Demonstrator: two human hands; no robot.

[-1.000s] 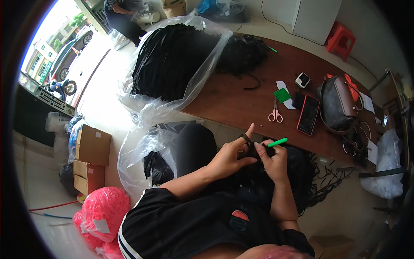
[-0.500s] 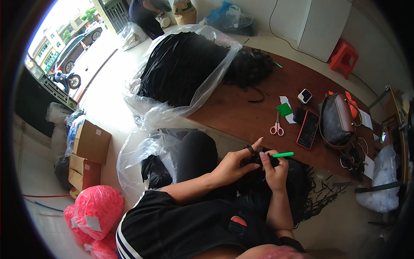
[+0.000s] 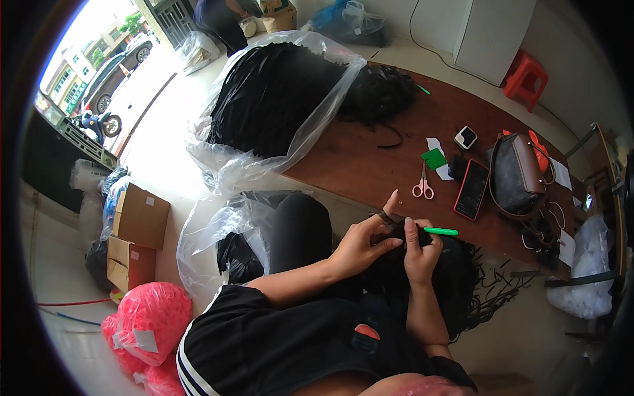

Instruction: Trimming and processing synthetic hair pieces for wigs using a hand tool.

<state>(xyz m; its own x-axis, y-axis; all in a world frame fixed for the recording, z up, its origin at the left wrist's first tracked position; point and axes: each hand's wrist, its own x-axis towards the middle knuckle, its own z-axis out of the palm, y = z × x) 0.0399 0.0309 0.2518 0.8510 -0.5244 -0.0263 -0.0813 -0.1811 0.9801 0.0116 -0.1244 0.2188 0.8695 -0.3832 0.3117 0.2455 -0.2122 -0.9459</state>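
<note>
At the near edge of the brown wooden counter (image 3: 370, 158), the right hand (image 3: 419, 249) is clenched around a slim bright-green tool (image 3: 441, 231), while the left hand (image 3: 362, 243) pinches a thin black strap (image 3: 388, 220) beside it. Pink-handled scissors (image 3: 422, 187) and a red-cased phone (image 3: 471, 189) lie on the counter just beyond

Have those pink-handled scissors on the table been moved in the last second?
No. The pink-handled scissors lie on the wooden table just left of the red phone and below the green card, as before; only the camera view shifted.
</note>
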